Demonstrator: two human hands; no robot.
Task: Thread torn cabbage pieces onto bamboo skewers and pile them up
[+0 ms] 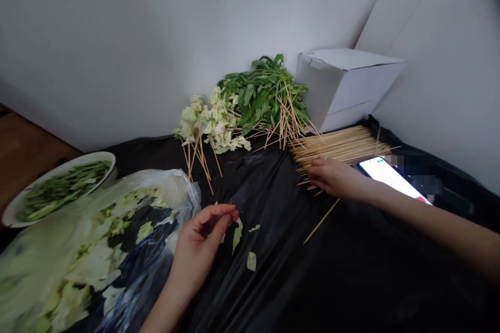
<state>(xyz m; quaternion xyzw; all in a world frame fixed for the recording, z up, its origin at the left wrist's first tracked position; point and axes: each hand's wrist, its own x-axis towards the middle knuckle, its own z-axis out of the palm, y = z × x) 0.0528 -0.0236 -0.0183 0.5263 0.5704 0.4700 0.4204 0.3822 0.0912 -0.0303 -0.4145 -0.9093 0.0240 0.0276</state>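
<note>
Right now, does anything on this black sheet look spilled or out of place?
A few cabbage scraps lie loose on the black sheet by the left hand, outside the plastic bag. One bamboo skewer lies askew, apart from the skewer pile that the right hand touches.

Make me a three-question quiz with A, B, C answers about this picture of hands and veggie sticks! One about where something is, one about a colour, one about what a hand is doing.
1. Where is the white box?
A. in the far corner by the wall
B. on the plate
C. inside the bag

2. What colour is the sheet covering the table?
A. red
B. black
C. yellow

3. What is the right hand doing?
A. holding a cup
B. resting flat on the phone
C. reaching into the pile of skewers

Answers:
1 A, it sits where the walls meet.
2 B, the plastic is shiny black.
3 C, its fingers touch the bamboo sticks.
</note>
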